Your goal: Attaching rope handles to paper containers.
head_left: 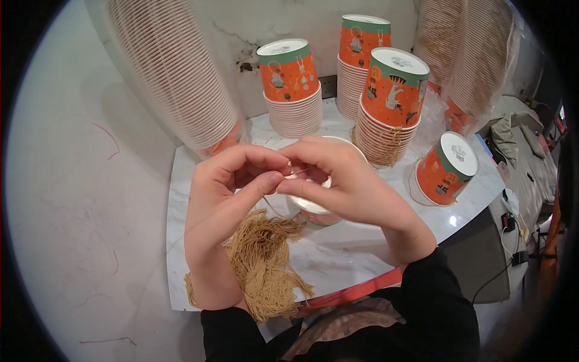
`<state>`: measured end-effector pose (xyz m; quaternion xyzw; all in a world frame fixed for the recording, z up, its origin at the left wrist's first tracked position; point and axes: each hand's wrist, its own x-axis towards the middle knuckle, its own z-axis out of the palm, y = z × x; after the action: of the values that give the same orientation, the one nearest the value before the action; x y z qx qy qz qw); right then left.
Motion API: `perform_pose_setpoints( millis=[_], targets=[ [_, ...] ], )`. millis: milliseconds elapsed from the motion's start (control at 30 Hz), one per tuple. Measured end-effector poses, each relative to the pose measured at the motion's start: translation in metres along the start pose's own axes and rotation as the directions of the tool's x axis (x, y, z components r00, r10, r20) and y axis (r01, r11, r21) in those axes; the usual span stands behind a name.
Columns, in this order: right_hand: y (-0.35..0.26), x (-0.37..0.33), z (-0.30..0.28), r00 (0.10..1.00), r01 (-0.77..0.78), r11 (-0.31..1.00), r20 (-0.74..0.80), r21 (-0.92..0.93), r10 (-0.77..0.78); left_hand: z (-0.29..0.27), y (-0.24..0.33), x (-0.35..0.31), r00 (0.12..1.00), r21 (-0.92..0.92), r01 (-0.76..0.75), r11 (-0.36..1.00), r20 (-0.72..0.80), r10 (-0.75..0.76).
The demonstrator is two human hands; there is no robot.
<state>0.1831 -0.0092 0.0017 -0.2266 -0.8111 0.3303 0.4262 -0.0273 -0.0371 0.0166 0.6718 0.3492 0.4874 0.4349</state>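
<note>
My left hand (232,184) and my right hand (335,172) meet in the middle, thumbs and fingertips pinched close together. A thin strand of yarn (267,202) hangs below the left thumb, and a fine length shows between the fingertips of both hands. Tan yarn (256,259) lies in a loose heap below, partly behind my left forearm. Under my hands stands a paper cup (321,216) with a white rim, largely hidden by them. What exactly the fingertips hold is small and partly covered.
Upside-down stacks of orange and green paper cups (289,75), (395,90) stand at the back of the marble-patterned table (356,238). One tilted cup (443,172) sits at the right. Tall plastic-wrapped cup stacks (172,66) lean at the back left and back right.
</note>
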Motion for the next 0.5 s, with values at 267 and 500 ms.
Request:
perform_pose_setpoints(
  millis=[267, 500],
  targets=[
    [0.012, -0.004, -0.044, 0.982, -0.009, 0.977, -0.188, -0.214, -0.032, -0.009, -0.020, 0.014, 0.982, 0.084, 0.164, 0.983, 0.079, -0.170],
    [0.027, -0.009, -0.066, 0.998, 0.037, 0.976, -0.043, -0.214, -0.047, 0.012, -0.027, 0.018, 0.994, 0.054, 0.063, 0.997, -0.094, -0.058]
  ],
)
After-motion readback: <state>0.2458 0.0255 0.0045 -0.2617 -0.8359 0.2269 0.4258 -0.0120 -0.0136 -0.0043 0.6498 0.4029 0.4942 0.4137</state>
